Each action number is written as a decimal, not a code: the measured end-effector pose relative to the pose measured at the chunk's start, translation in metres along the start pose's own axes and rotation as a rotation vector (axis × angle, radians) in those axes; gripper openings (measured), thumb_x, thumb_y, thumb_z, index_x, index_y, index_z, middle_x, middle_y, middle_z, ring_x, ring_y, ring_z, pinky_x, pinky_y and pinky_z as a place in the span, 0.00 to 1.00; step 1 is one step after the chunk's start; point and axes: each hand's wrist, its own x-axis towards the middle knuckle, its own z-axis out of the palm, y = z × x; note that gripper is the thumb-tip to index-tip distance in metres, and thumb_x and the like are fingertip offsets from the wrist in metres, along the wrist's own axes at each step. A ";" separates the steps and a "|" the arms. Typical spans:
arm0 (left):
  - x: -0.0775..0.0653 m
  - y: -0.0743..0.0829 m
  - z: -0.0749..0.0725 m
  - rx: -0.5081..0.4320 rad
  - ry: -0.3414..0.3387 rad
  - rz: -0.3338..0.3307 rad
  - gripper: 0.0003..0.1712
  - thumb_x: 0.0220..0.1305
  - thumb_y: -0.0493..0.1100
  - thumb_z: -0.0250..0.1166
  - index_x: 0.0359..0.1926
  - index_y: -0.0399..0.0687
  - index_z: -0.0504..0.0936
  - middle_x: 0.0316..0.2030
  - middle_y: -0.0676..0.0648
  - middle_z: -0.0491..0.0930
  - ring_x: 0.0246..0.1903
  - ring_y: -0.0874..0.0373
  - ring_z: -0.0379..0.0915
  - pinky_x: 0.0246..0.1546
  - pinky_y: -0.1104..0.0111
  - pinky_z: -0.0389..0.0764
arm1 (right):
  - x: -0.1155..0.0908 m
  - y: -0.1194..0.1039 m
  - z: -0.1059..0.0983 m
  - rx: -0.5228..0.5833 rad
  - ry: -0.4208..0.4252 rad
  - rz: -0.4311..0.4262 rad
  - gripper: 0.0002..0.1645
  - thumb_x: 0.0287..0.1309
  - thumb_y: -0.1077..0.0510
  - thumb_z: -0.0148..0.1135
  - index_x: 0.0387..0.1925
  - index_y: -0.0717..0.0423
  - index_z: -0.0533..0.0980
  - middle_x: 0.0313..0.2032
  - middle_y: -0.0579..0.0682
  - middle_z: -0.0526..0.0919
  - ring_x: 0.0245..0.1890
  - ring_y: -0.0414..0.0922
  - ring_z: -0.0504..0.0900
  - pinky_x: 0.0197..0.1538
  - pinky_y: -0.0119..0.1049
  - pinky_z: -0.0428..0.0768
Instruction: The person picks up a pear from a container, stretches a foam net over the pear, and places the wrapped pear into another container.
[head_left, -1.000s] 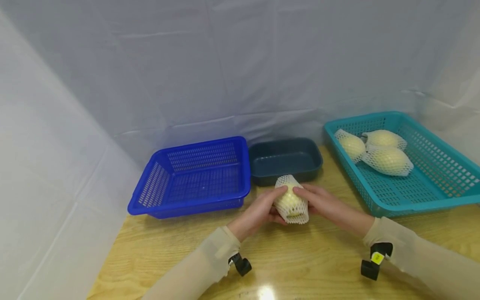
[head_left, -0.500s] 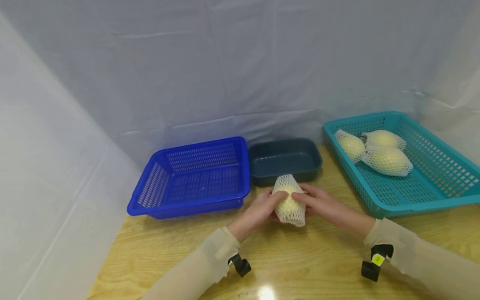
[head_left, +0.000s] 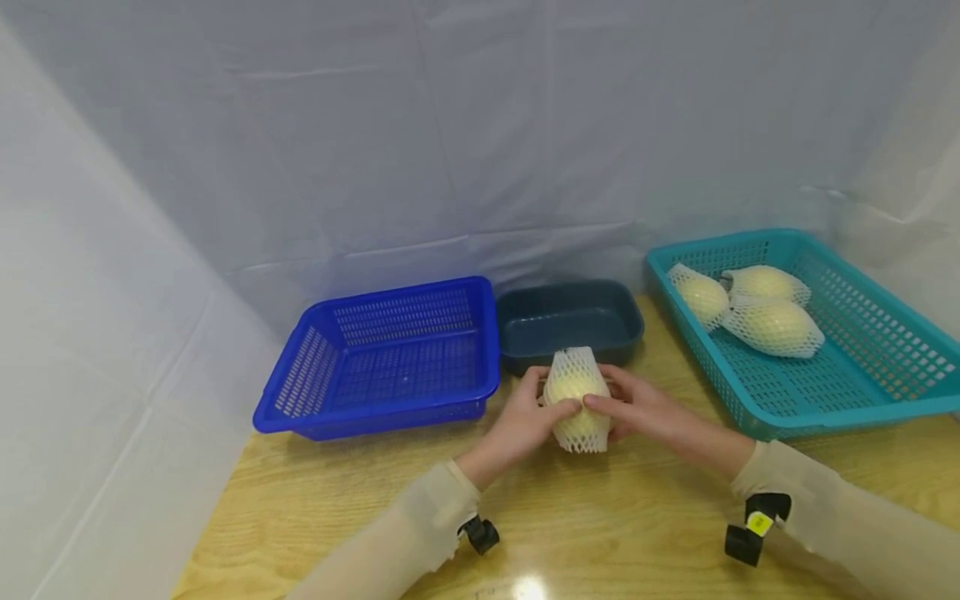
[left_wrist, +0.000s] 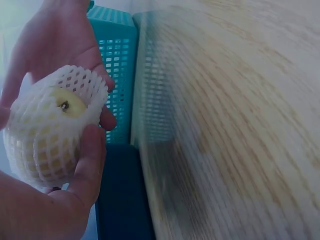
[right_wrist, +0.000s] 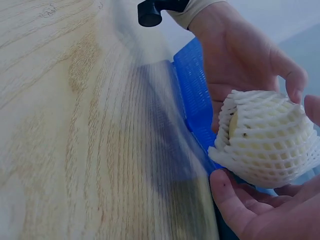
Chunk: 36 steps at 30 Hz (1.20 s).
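Note:
Both hands hold a pale yellow fruit in a white foam net [head_left: 577, 404] over the table, just in front of the dark teal tray. My left hand [head_left: 525, 421] grips its left side and my right hand [head_left: 641, 406] its right, thumbs on the near face with their tips almost meeting. Fingers curl behind the fruit, partly hidden. In the left wrist view, the net's open end bares a small brown dimple on the foam-netted fruit [left_wrist: 47, 135]. The right wrist view shows dark specks on the skin at the netted fruit's [right_wrist: 270, 140] other opening.
A blue basket [head_left: 378, 417] with nothing in it stands at left. Beside it is a dark teal tray [head_left: 573, 350], bare inside. A turquoise basket [head_left: 832, 417] at right holds 3 netted fruits [head_left: 776, 327]. White sheeting [head_left: 480, 150] hangs behind the wooden table [head_left: 600, 533].
The netted fruit has turned slightly in my hands and stands straighter, its near end shifted a little left. My thumbs have slid down its near face. The baskets and tray have stayed put.

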 end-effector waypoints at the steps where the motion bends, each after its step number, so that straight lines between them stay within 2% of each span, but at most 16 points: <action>1: 0.000 0.000 0.000 0.003 0.003 0.005 0.35 0.63 0.48 0.68 0.65 0.42 0.66 0.59 0.40 0.75 0.56 0.50 0.74 0.55 0.58 0.79 | 0.000 0.000 0.000 -0.013 0.001 -0.002 0.46 0.71 0.46 0.58 0.77 0.64 0.49 0.66 0.71 0.69 0.50 0.51 0.82 0.45 0.49 0.85; 4: -0.002 0.000 0.000 0.001 0.003 0.024 0.37 0.61 0.49 0.70 0.67 0.46 0.65 0.61 0.41 0.73 0.56 0.49 0.74 0.54 0.58 0.80 | -0.001 0.003 0.001 -0.039 -0.001 -0.015 0.47 0.70 0.46 0.60 0.76 0.63 0.50 0.65 0.71 0.70 0.50 0.52 0.82 0.44 0.51 0.85; 8: -0.004 0.000 0.000 -0.014 -0.007 0.030 0.39 0.58 0.48 0.72 0.67 0.49 0.64 0.62 0.42 0.71 0.51 0.50 0.76 0.49 0.61 0.81 | -0.001 0.003 0.002 -0.044 -0.004 -0.043 0.47 0.69 0.48 0.61 0.76 0.63 0.50 0.61 0.70 0.73 0.48 0.51 0.82 0.42 0.52 0.85; 15: -0.006 0.000 -0.002 -0.014 -0.040 0.048 0.41 0.57 0.47 0.73 0.67 0.50 0.63 0.61 0.44 0.67 0.43 0.53 0.76 0.42 0.67 0.80 | -0.003 0.005 0.002 -0.038 0.004 -0.094 0.46 0.68 0.51 0.62 0.76 0.62 0.50 0.61 0.68 0.72 0.49 0.51 0.81 0.41 0.51 0.84; 20: -0.007 0.002 -0.004 -0.002 -0.059 0.065 0.44 0.56 0.48 0.75 0.69 0.53 0.61 0.63 0.45 0.66 0.44 0.54 0.77 0.42 0.67 0.80 | -0.004 0.007 0.003 -0.048 0.028 -0.144 0.46 0.69 0.53 0.62 0.77 0.62 0.49 0.63 0.68 0.70 0.56 0.55 0.78 0.48 0.42 0.83; 25: -0.007 0.003 -0.006 0.023 -0.109 0.080 0.53 0.54 0.47 0.77 0.75 0.55 0.55 0.65 0.47 0.64 0.49 0.55 0.76 0.45 0.66 0.82 | -0.008 0.006 0.004 -0.097 0.061 -0.168 0.47 0.68 0.52 0.64 0.77 0.61 0.50 0.66 0.69 0.67 0.62 0.60 0.75 0.53 0.43 0.83; 30: -0.006 0.005 -0.006 0.071 -0.163 0.120 0.61 0.49 0.48 0.80 0.77 0.57 0.51 0.63 0.49 0.68 0.52 0.57 0.75 0.49 0.66 0.81 | -0.009 0.008 0.004 -0.111 0.075 -0.210 0.47 0.66 0.54 0.65 0.76 0.61 0.52 0.66 0.68 0.67 0.62 0.61 0.75 0.54 0.39 0.82; 36: -0.006 0.007 -0.003 0.164 -0.127 0.157 0.57 0.46 0.52 0.82 0.74 0.58 0.60 0.56 0.52 0.76 0.48 0.59 0.76 0.49 0.66 0.79 | -0.009 0.013 0.006 -0.093 0.063 -0.283 0.45 0.65 0.59 0.66 0.75 0.65 0.54 0.66 0.69 0.67 0.63 0.62 0.73 0.53 0.32 0.80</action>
